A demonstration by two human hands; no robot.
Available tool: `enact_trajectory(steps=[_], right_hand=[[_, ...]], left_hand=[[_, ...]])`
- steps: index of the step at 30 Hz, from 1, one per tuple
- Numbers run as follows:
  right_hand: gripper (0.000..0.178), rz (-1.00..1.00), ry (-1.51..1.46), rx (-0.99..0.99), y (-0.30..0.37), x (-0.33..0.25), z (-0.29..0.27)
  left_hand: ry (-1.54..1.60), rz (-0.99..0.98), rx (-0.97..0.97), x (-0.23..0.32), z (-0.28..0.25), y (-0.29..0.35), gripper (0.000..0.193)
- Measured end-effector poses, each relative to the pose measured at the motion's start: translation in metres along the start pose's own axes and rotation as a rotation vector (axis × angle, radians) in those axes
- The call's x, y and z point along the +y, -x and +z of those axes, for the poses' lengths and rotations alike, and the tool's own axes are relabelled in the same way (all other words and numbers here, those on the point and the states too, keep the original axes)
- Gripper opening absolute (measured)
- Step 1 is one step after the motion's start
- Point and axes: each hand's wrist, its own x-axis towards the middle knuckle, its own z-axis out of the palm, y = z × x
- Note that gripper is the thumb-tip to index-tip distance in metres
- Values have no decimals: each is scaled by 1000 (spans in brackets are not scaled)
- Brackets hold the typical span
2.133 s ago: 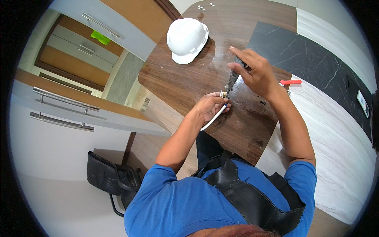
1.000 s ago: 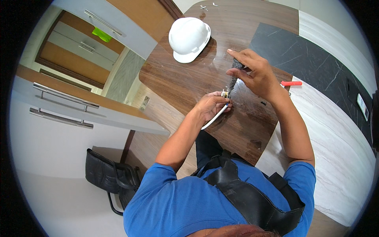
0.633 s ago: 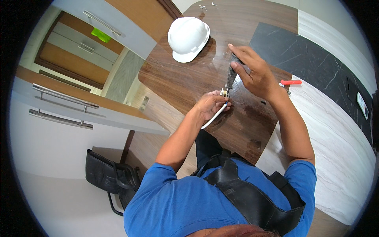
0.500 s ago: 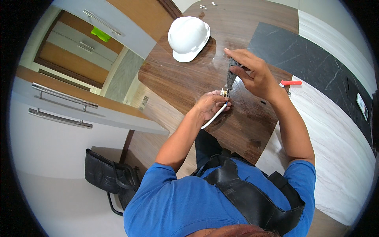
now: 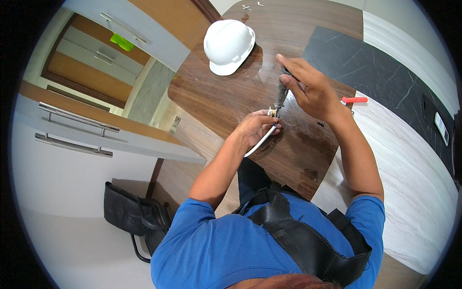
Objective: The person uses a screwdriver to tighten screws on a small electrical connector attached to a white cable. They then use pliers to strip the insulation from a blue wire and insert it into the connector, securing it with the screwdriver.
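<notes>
My left hand (image 5: 255, 129) pinches a small electrical fitting (image 5: 273, 113) with whitish and brass-coloured parts. A white cable (image 5: 260, 141) runs from it, with a bit of blue wire at its end, down past my left palm. Above the fitting my right hand (image 5: 310, 86) holds a screwdriver (image 5: 282, 96) with a dark, worn handle, between thumb and palm, its fingers stretched out along the top. The screwdriver stands nearly upright, its tip down at the fitting. My fingers partly hide the fitting, so its exact contact with the tip is hard to see.
A white hard hat (image 5: 229, 47) sits on the brown wooden table (image 5: 202, 91). Right of my hand lie a red-handled tool (image 5: 354, 100) and a small dark piece (image 5: 321, 124). A phone-like white device (image 5: 441, 129) rests far right. A black chair (image 5: 132, 212) stands lower left.
My right hand has shifted slightly right and turned around the screwdriver handle, fingers sliding across it. My left hand and the fitting stay almost in place.
</notes>
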Motion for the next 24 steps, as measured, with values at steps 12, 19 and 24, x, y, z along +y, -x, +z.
enact_trajectory(steps=[12,19,24], right_hand=[[44,-83,-89,47,-1,7,7],[42,12,-91,3,0,2,1],[42,68,-134,-48,1,1,0]], left_hand=[[0,-1,21,0,1,1,17],[-10,2,-19,-1,-2,-1,17],[5,6,-16,-2,-2,1,19]])
